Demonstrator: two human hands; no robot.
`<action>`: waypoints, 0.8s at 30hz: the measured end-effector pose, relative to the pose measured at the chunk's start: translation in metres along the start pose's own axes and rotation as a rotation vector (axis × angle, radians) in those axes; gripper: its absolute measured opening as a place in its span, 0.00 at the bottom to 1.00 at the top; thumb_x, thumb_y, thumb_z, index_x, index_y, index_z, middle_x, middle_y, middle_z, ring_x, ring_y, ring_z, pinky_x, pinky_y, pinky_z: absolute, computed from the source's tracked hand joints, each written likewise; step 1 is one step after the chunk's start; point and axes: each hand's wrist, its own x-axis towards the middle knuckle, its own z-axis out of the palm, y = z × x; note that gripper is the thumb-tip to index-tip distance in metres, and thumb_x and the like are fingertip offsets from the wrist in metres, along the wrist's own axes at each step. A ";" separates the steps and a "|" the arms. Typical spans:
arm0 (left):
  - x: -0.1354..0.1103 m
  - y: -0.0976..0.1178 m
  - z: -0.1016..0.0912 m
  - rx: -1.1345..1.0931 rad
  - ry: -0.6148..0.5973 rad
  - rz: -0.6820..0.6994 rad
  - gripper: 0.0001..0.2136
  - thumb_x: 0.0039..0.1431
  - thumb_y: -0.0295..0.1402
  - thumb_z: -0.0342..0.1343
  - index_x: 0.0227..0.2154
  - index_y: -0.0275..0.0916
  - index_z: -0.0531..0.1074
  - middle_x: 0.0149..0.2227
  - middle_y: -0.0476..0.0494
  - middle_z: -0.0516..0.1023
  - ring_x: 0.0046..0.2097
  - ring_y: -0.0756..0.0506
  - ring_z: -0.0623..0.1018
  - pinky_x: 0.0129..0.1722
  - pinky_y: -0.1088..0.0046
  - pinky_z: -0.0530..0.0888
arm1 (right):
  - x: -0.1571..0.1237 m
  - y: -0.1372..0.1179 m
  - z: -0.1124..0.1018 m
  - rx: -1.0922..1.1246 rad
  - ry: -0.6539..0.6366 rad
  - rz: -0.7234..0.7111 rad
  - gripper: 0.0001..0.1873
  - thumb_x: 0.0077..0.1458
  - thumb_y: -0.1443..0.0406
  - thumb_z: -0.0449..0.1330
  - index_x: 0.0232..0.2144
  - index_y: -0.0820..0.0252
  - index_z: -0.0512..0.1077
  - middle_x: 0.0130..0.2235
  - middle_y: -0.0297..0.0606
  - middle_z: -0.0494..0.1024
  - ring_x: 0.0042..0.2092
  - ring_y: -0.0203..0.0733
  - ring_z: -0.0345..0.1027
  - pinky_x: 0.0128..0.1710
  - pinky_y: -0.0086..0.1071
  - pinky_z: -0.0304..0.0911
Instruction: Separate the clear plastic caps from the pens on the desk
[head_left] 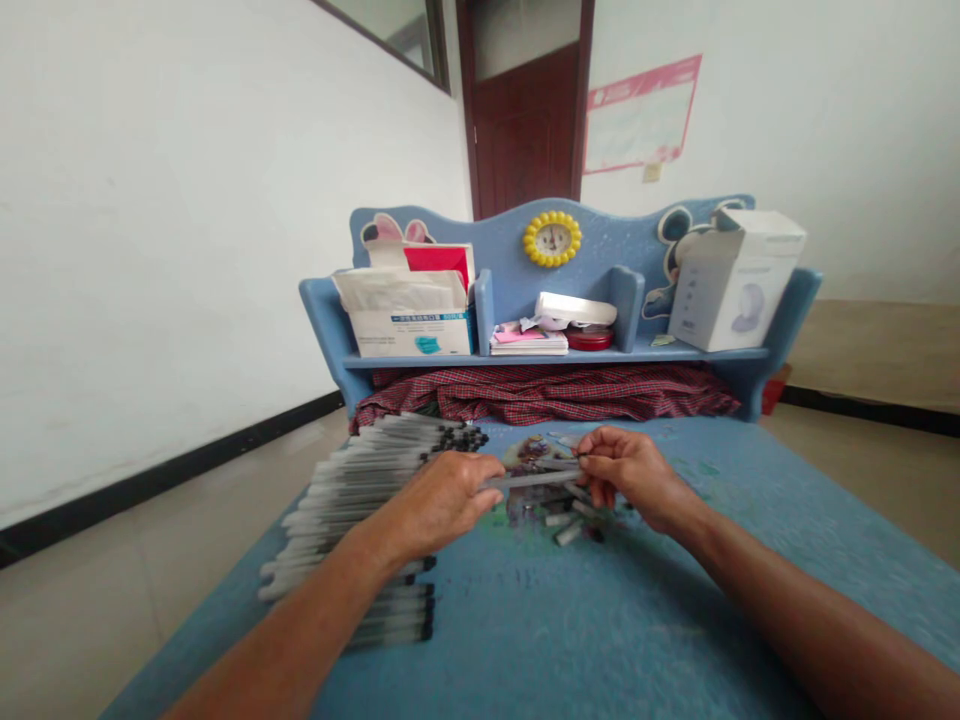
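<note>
Desk paint, blue and a bit scuffed (525, 620), is spreading out closest. On the left, a small row of pale plastic sticks with black ends (390, 612) is lying flat. Just past it, a big heap of the same kind of pale sticks with black ends (352, 490) is resting, partly behind the left arm. Most black ends are facing right, maybe so all the sticks are pointing one way and are easy to grab.

Over the middle of the desk, a thin, pale, see-through plastic tube (534, 481) is stretching between the two hands. The left hand (454, 490) is pinching one end with thumb and fingers. The right hand (626, 470) is pinching the other end, probably so the tube is staying straight and steady. Blur is hiding whether the right hand is also holding something small. Under it, short grey and black plastic bits (571, 530) are lying in a loose pile, perhaps to be close by.

Farther back, a crumpled red plaid cloth (555, 395) is lying under a blue wooden shelf (637, 356). A white mask box (412, 330) and a tall white box (731, 285) are standing on it, with a yellow flower-shaped clock (552, 239) hanging behind.
</note>
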 end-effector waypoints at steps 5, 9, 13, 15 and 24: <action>0.000 -0.001 -0.001 0.044 -0.030 0.043 0.08 0.60 0.31 0.47 0.33 0.38 0.71 0.31 0.45 0.75 0.35 0.47 0.75 0.36 0.76 0.66 | 0.000 0.000 -0.004 0.006 -0.035 0.025 0.09 0.41 0.64 0.58 0.27 0.59 0.62 0.19 0.28 0.72 0.14 0.32 0.64 0.11 0.22 0.53; -0.002 -0.003 -0.008 0.055 -0.070 0.015 0.10 0.62 0.32 0.45 0.31 0.38 0.70 0.29 0.46 0.74 0.33 0.48 0.75 0.33 0.77 0.65 | 0.001 0.002 -0.005 -0.104 0.007 0.007 0.08 0.41 0.65 0.56 0.28 0.60 0.62 0.21 0.29 0.74 0.14 0.31 0.63 0.10 0.21 0.50; -0.003 -0.009 -0.016 0.091 -0.066 -0.072 0.11 0.61 0.33 0.45 0.27 0.38 0.68 0.25 0.47 0.73 0.29 0.48 0.74 0.29 0.77 0.63 | 0.003 0.008 0.002 -0.246 -0.054 -0.024 0.07 0.46 0.65 0.53 0.31 0.61 0.64 0.21 0.29 0.72 0.13 0.29 0.61 0.11 0.20 0.48; -0.003 -0.010 -0.017 0.100 -0.069 -0.097 0.10 0.61 0.34 0.45 0.27 0.38 0.68 0.25 0.47 0.73 0.28 0.48 0.73 0.28 0.76 0.63 | 0.003 0.011 0.005 -0.290 -0.085 -0.052 0.09 0.51 0.62 0.52 0.35 0.61 0.65 0.22 0.29 0.72 0.14 0.29 0.61 0.12 0.21 0.48; -0.003 0.000 -0.004 0.028 -0.104 -0.001 0.10 0.62 0.34 0.46 0.28 0.39 0.69 0.25 0.49 0.74 0.29 0.49 0.74 0.29 0.77 0.63 | -0.010 -0.012 0.002 -0.750 -0.037 -0.462 0.13 0.58 0.60 0.49 0.32 0.61 0.71 0.28 0.35 0.73 0.30 0.36 0.66 0.30 0.27 0.58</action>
